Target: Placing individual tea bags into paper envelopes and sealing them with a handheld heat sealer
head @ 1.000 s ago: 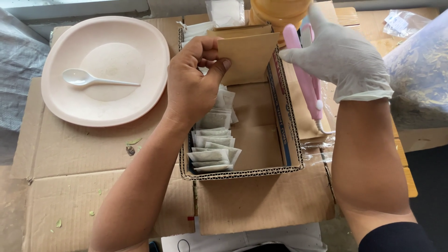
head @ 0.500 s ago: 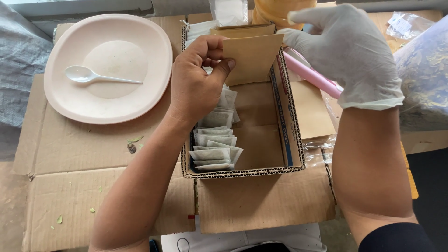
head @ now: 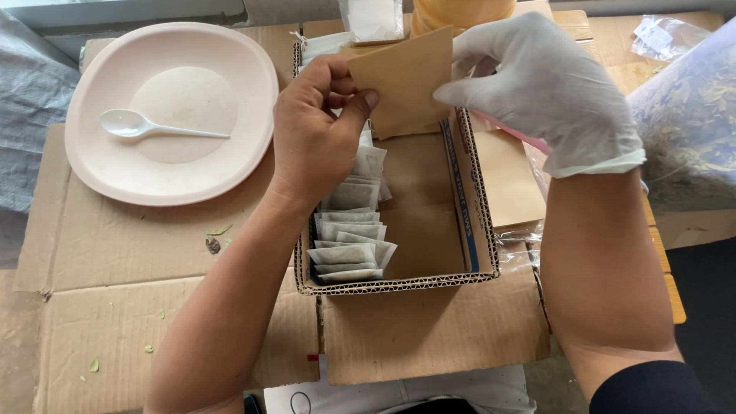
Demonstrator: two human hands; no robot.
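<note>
A: Where do we hold the brown paper envelope (head: 402, 77)?

B: Above the cardboard box (head: 474, 230). Our bare left hand (head: 318, 134) pinches its left edge, thumb over curled fingers, wrist bent upward.

A: And the gloved right hand (head: 548, 84)?

B: Fingertips grasp the right edge, forearm near vertical. White sachets (head: 349, 230) stand in the box below.
</note>
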